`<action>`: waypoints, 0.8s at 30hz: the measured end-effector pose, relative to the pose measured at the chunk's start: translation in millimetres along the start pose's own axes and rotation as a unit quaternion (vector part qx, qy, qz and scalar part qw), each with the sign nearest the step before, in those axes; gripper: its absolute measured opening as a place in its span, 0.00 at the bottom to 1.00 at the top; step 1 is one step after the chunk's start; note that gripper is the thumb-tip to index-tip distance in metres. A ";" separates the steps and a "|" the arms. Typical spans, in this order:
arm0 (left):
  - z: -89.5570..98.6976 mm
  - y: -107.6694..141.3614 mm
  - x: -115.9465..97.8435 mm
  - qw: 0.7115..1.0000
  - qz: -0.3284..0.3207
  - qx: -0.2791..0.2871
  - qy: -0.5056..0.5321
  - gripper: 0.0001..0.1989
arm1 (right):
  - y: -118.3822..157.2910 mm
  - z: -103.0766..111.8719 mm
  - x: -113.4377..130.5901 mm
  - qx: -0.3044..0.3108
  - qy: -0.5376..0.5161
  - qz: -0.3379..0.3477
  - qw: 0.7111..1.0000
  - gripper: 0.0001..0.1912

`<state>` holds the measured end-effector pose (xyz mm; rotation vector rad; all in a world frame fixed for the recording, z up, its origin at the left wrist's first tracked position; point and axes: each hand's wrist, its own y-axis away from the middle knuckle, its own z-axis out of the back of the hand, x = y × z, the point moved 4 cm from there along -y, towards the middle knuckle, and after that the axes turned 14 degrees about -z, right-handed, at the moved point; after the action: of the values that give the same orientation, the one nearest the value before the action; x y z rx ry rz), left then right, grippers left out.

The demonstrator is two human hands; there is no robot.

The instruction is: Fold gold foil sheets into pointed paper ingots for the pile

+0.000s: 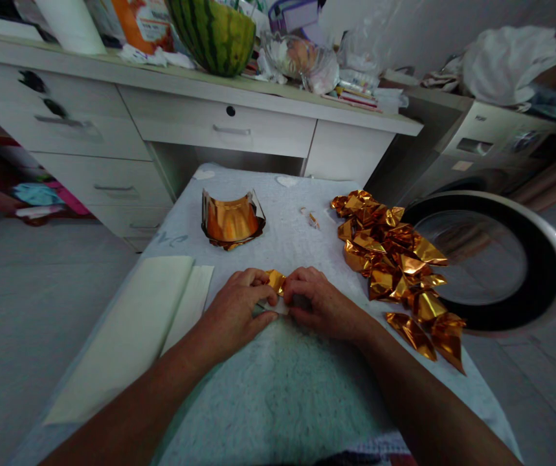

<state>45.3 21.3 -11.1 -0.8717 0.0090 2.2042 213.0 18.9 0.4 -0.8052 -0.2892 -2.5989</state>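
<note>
A small piece of gold foil (pixel 276 281) with a white strip below it is pinched between my two hands. My left hand (pixel 246 304) closes its fingers on the foil's left side. On its right side, the curled fingers of my right hand (pixel 319 301) hold the foil. Beyond my left hand stands a curved stack of gold foil sheets (pixel 232 221). A pile of folded gold foil pieces (pixel 394 252) lies at the right of the cloth. Pale paper sheets (pixel 127 330) lie to the left, beside my left forearm.
The cloth-covered table (pixel 297 395) has small foil scraps (pixel 313 220) near its middle. Behind it stands a white desk (pixel 229 123) bearing a watermelon (pixel 214 35) and plastic bags. At the right, a washing machine's round door (pixel 481 259) stands open beside the table.
</note>
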 end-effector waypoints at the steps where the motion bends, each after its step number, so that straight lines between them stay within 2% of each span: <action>1: -0.4 -0.1 0.3 1.000 0.002 0.000 -0.003 0.06 | 0.0 0.1 -0.2 -0.002 -0.002 0.004 1.000 0.08; 5: -1.6 -0.2 0.8 1.000 -0.003 -0.002 -0.007 0.04 | 0.4 0.7 -0.9 -0.003 -0.010 0.008 1.000 0.06; 12: -1.8 1.0 -0.4 1.000 0.006 -0.004 -0.008 0.10 | 1.1 0.0 -1.7 -0.005 -0.009 0.007 1.000 0.07; 20: -3.3 1.8 0.3 0.999 -0.023 -0.016 -0.021 0.08 | 0.5 1.0 -1.4 0.000 -0.008 0.015 1.000 0.06; 24: -3.0 1.0 -1.3 0.999 -0.010 -0.021 -0.025 0.06 | -0.7 0.4 -2.4 -0.020 -0.036 -0.004 0.999 0.07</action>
<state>47.0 19.0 -12.8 -0.8342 -0.0698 2.2134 214.8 20.4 -0.7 -0.9137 -0.2618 -2.5943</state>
